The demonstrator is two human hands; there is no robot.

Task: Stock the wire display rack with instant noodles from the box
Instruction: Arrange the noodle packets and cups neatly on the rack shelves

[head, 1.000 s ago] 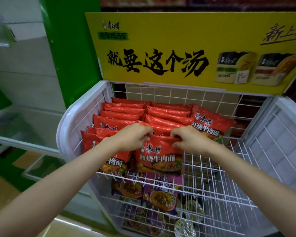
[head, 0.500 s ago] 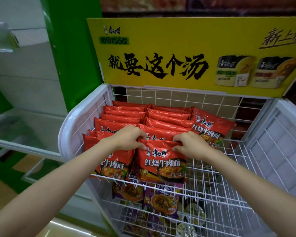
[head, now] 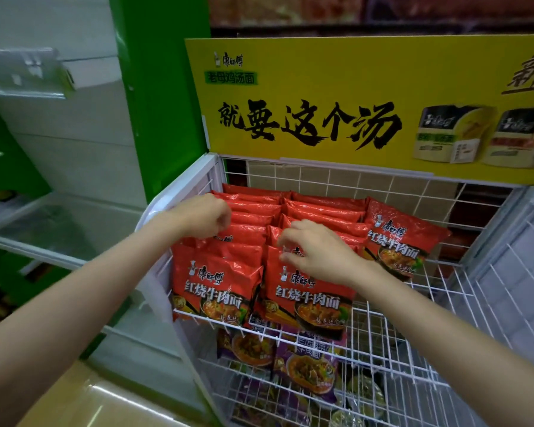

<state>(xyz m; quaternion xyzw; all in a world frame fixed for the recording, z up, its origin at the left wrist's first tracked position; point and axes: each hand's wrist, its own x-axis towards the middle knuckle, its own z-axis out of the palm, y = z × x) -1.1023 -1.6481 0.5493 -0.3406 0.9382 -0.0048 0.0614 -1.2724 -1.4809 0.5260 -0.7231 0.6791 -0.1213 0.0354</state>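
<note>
Red instant noodle packets fill the top shelf of the white wire rack (head: 413, 322) in rows. The front packet of the middle row (head: 305, 300) stands upright against the shelf's front wire, beside the left row's front packet (head: 213, 282). My right hand (head: 321, 254) hovers just above the middle packet's top edge, fingers loosely spread and holding nothing. My left hand (head: 204, 215) is over the left row with its fingers loosely curled and nothing in it. A single red packet (head: 404, 238) leans at the right. No box is in view.
A yellow sign (head: 321, 87) rises behind the rack. Purple noodle packets (head: 305, 365) lie on the lower shelf. A green pillar (head: 161, 103) and white shelving (head: 59, 211) stand to the left. The top shelf's right half is bare wire.
Both hands gripped the middle front packet and set it down in the rack. They have now let go; the left hand has moved up and left, and the right has lifted.
</note>
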